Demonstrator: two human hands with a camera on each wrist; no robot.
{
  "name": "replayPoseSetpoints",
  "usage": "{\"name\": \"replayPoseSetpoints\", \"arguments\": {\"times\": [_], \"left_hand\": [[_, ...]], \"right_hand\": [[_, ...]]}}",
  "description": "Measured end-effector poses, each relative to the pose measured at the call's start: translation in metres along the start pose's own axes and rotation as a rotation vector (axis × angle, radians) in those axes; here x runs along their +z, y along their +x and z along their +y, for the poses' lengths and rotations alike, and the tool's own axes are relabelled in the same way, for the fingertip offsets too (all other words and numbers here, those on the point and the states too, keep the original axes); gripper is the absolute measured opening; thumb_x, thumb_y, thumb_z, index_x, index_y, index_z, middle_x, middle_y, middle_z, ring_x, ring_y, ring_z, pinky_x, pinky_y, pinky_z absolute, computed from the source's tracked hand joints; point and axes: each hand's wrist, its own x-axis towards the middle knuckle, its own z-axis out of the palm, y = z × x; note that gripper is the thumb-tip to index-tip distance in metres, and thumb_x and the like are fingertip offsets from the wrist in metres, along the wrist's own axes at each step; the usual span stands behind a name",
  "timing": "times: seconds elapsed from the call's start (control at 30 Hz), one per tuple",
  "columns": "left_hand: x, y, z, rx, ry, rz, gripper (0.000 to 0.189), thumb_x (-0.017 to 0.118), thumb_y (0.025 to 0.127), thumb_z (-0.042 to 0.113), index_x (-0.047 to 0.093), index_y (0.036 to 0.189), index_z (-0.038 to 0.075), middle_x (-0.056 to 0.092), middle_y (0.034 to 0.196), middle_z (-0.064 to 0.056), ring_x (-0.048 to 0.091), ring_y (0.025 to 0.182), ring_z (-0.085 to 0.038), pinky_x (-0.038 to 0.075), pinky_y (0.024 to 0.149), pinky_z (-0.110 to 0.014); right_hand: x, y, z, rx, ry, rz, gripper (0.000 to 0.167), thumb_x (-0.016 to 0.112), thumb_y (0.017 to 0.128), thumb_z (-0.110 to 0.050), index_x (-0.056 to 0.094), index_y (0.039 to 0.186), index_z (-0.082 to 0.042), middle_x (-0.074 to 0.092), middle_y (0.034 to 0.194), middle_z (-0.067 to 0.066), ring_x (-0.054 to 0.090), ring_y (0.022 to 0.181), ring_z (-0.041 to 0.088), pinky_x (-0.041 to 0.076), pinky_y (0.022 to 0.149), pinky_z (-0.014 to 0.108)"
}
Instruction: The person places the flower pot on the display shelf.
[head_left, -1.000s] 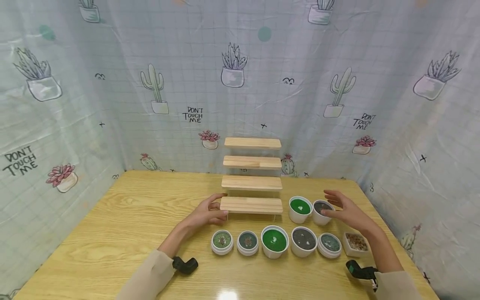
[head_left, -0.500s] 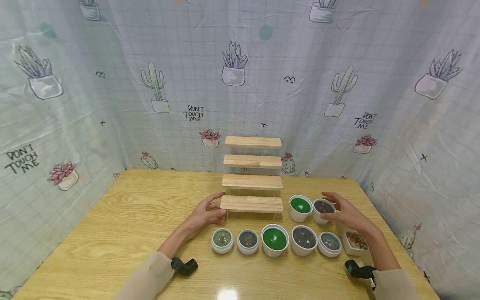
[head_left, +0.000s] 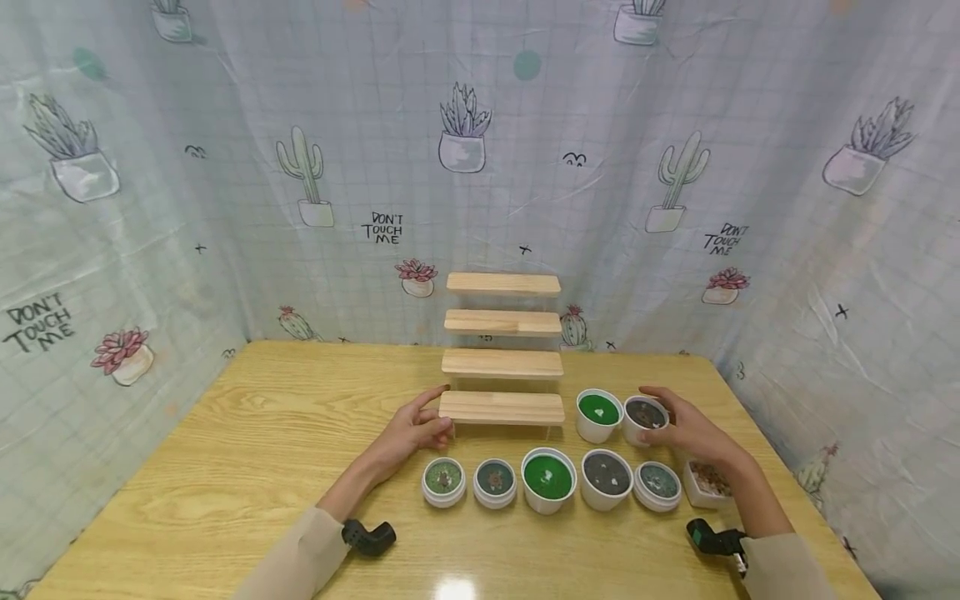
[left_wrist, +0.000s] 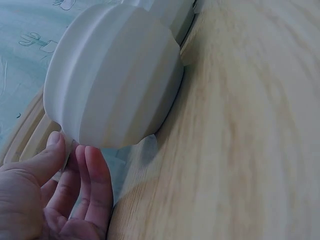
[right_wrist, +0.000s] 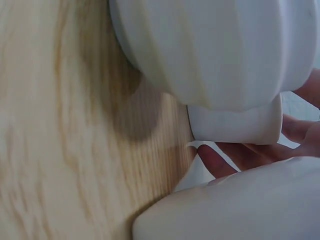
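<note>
4 tiers of the wooden stand [head_left: 501,362] are rising toward the back of the surface [head_left: 322,400], & your L hand [head_left: 407,431] is gripping its left end by the lowest tier, thumb in front, index behind. Your R hand [head_left: 686,427] is clasping the dark-filled cup [head_left: 645,412], which is sitting R of the stand past a green cup [head_left: 597,411], fingers clamped round its side; can't tell how firmly. You're prob. wanting thumb & fingers evenly opposed there, cup kept lvl, & min. contact w/ its green neighbor. You're best keeping L steady so the stand isn't tipping.
</note>
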Motion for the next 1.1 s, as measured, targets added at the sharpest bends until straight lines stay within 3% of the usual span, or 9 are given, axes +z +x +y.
{"name": "replayPoseSetpoints", "arguments": {"times": [0.13, 0.4, 0.63, 0.9, 1.1], "left_hand": [[0.0, 0.001, 0.0, 0.006, 0.0, -0.001, 0.073, 0.064, 0.104, 0.019, 0.023, 0.165, 0.019, 0.071, 0.102, -0.007, 0.07, 0.089, -0.015, 0.063, 0.082, -0.029], [0.0, 0.002, 0.0, 0.013, -0.005, -0.012, 0.074, 0.066, 0.103, 0.02, 0.024, 0.165, 0.017, 0.071, 0.099, -0.006, 0.069, 0.089, -0.015, 0.062, 0.082, -0.028], [-0.002, 0.001, -0.003, 0.012, 0.006, -0.006, 0.074, 0.066, 0.102, 0.022, 0.026, 0.164, 0.018, 0.072, 0.1, -0.006, 0.07, 0.088, -0.014, 0.062, 0.082, -0.028], [-0.003, 0.0, -0.005, 0.009, 0.005, -0.006, 0.074, 0.065, 0.103, 0.023, 0.024, 0.165, 0.018, 0.072, 0.1, -0.005, 0.07, 0.089, -0.014, 0.062, 0.083, -0.029], [-0.002, 0.002, -0.004, 0.008, 0.007, -0.004, 0.073, 0.065, 0.103, 0.022, 0.026, 0.165, 0.019, 0.072, 0.1, -0.006, 0.07, 0.089, -0.015, 0.062, 0.084, -0.029]], "right_hand": [[-0.002, 0.0, 0.0, 0.005, 0.015, -0.009, 0.089, 0.08, 0.089, -0.025, 0.03, 0.157, 0.003, 0.033, 0.158, 0.034, 0.026, 0.147, 0.06, 0.031, 0.114, 0.074], [-0.001, -0.001, 0.0, 0.005, -0.016, -0.001, 0.084, 0.081, 0.089, -0.025, 0.037, 0.153, 0.007, 0.047, 0.149, 0.032, 0.046, 0.137, 0.05, 0.044, 0.109, 0.059], [-0.003, -0.003, -0.005, 0.065, -0.037, 0.02, 0.089, 0.079, 0.091, -0.033, 0.031, 0.157, 0.003, 0.038, 0.156, 0.033, 0.039, 0.141, 0.056, 0.04, 0.111, 0.069], [-0.012, -0.005, -0.016, 0.04, -0.043, 0.064, 0.087, 0.078, 0.092, -0.034, 0.032, 0.156, 0.003, 0.04, 0.153, 0.032, 0.044, 0.137, 0.053, 0.045, 0.106, 0.064], [-0.014, -0.007, -0.027, 0.025, -0.071, 0.085, 0.086, 0.077, 0.093, -0.036, 0.032, 0.156, 0.002, 0.038, 0.156, 0.032, 0.04, 0.139, 0.057, 0.04, 0.109, 0.071]]}}
